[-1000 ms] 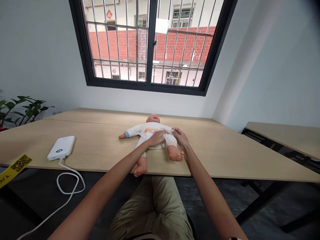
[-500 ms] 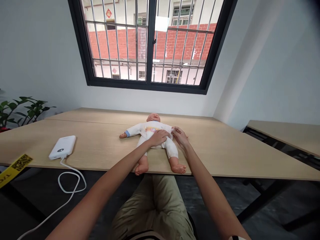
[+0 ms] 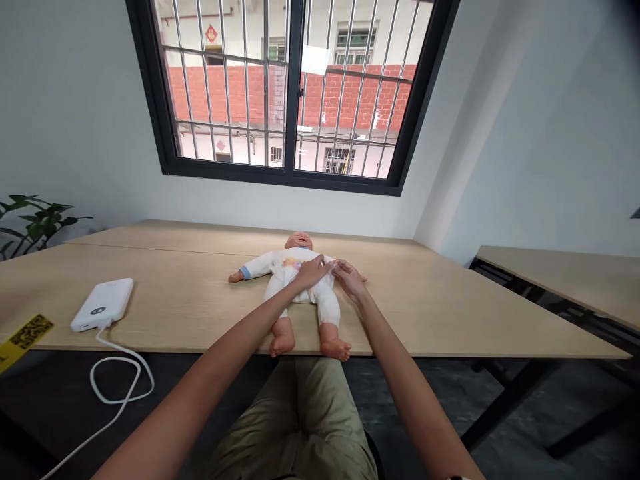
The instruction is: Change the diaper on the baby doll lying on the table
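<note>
A baby doll (image 3: 327, 308) in a white outfit with a blue cuff and a coloured print on the chest lies on its back on the table, bare feet towards me. My left hand (image 3: 313, 272) rests over its belly, fingers bent and closed at the side of the white top (image 3: 293, 263). My right hand (image 3: 349, 277) is beside the doll's right-hand side in the view, its fingertips pinched on the edge of that top and almost meeting my left fingertips. The exact bit of cloth between the fingers is too small to make out.
A white power bank (image 3: 106, 303) with a white cable (image 3: 120, 361) lies on the left of the wooden table (image 3: 450, 320); the cable hangs over the front edge. A yellow tag (image 3: 24, 340) is at far left, a plant (image 3: 37, 223) behind. Another table (image 3: 560, 277) stands right.
My left hand has lifted slightly and its fingers have come nearer to my right fingertips at the top's edge. The doll's leg on the right has shifted inward. The view has turned slightly.
</note>
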Demonstrator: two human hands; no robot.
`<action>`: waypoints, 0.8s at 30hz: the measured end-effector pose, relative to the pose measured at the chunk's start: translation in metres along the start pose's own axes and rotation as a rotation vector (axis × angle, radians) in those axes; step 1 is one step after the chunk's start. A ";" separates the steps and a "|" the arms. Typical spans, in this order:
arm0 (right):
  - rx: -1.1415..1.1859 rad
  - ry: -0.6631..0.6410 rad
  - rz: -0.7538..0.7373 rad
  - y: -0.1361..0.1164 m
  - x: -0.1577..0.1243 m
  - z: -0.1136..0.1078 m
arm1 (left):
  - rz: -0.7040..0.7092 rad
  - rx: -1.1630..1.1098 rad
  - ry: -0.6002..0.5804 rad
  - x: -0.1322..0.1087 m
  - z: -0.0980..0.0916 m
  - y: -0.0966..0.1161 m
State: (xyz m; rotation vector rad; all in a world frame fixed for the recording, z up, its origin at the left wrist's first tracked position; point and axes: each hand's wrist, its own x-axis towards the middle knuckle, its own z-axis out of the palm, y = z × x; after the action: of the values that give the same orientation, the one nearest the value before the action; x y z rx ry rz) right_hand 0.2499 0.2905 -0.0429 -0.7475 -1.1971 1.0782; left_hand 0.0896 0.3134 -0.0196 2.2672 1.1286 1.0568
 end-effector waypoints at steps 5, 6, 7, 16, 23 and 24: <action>0.053 0.043 0.021 0.000 0.001 0.000 | 0.103 -0.068 -0.042 0.010 0.001 -0.005; 0.059 0.049 0.024 0.000 0.001 0.000 | 0.109 -0.072 -0.045 0.011 0.001 -0.005; 0.061 0.051 0.026 0.001 0.001 0.000 | 0.107 -0.070 -0.042 0.012 0.002 -0.005; 0.067 0.036 -0.007 0.001 0.000 -0.003 | -0.042 0.026 0.082 0.019 0.002 -0.001; 0.043 0.019 -0.032 0.000 -0.001 0.001 | -0.050 0.120 0.013 0.014 0.001 0.005; 0.040 0.016 -0.033 0.000 -0.001 0.002 | -0.026 0.098 0.019 0.013 0.000 0.004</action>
State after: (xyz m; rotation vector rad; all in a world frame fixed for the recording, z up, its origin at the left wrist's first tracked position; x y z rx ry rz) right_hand 0.2483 0.2890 -0.0427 -0.7016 -1.1674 1.0647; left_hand 0.0968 0.3210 -0.0115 2.3154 1.2395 1.0364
